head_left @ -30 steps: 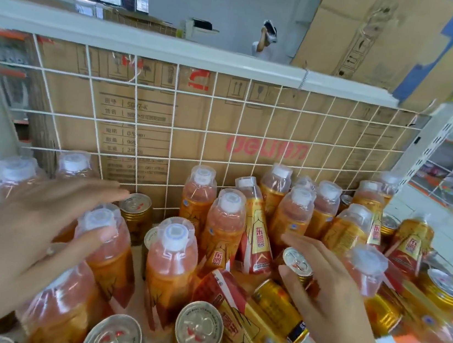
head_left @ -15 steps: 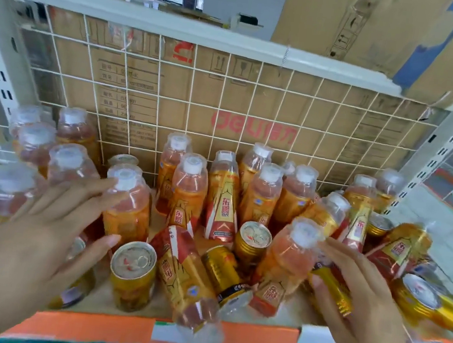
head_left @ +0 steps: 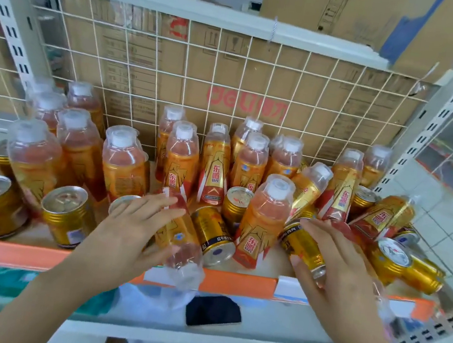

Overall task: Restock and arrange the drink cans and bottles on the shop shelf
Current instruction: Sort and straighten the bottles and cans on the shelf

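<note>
Several orange drink bottles with clear caps and several gold cans crowd the shop shelf (head_left: 21,255). Some stand upright, some lie tipped. My left hand (head_left: 131,230) rests with straight fingers on a fallen bottle (head_left: 179,240) whose cap end hangs over the orange front edge. My right hand (head_left: 333,269) lies with spread fingers over a fallen gold can (head_left: 300,246) near the front. Between my hands, another gold can (head_left: 212,235) lies on its side beside a leaning bottle (head_left: 263,219).
A white wire grid (head_left: 231,85) backs the shelf, with cardboard boxes behind it. Upright cans (head_left: 65,213) stand at the front left and tipped cans (head_left: 406,265) at the right. White perforated uprights frame both sides. A lower shelf sits below.
Both hands have come down and toward the middle: the left now rests on the fallen bottle, the right on the fallen can. The view has pulled back from the shelf.
</note>
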A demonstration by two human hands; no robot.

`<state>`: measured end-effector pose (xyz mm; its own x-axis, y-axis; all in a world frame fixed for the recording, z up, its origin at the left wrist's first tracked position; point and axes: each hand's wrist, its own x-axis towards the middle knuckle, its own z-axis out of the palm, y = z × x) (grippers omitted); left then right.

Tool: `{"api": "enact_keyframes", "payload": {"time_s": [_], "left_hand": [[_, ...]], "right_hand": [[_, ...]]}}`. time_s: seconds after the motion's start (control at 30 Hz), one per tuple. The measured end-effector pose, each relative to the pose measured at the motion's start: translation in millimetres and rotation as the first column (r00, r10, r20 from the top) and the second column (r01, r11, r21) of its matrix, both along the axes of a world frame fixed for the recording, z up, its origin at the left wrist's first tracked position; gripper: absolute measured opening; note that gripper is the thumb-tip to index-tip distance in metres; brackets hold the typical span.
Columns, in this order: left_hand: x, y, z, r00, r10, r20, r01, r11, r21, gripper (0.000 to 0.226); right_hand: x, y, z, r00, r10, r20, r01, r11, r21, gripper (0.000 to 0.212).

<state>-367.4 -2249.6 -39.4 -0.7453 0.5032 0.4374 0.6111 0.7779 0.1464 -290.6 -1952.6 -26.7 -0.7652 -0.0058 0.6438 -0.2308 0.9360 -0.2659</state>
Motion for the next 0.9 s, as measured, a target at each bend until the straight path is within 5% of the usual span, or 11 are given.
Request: {"api": "enact_keyframes", "payload": {"time_s": [0.2, 0.57, 0.7, 0.8, 0.9], "left_hand": [[-5, 9, -42, 0.986, -0.155, 0.056, 0.165, 0.917, -0.362, 0.095], [-30, 19, -43, 0.9, -0.425, -0.094, 0.367, 0.858, -0.36, 0.086], [-35, 12, -23, 0.92, -0.383, -0.078, 0.373, 0.92, -0.123, 0.068], [-40, 6, -4, 0.941, -0.329, 0.082, 0.315, 0.937, 0.149, 0.061], [-48, 3, 6, 0.923, -0.322, 0.209, 0.267, 0.929, 0.255, 0.064]], "right_hand": [[7, -11, -4, 0.999, 0.022, 0.043, -0.023, 1.0, 0.021, 0.045], [14, -38, -3, 0.993, 0.01, 0.116, -0.007, 1.0, -0.028, 0.045], [10, -43, -5, 0.993, -0.003, 0.12, 0.007, 0.999, -0.038, 0.046], [7, -46, -5, 0.994, -0.006, 0.11, 0.011, 0.999, -0.039, 0.045], [2, -47, -2, 0.995, -0.017, 0.098, 0.02, 0.999, -0.027, 0.044]]}}
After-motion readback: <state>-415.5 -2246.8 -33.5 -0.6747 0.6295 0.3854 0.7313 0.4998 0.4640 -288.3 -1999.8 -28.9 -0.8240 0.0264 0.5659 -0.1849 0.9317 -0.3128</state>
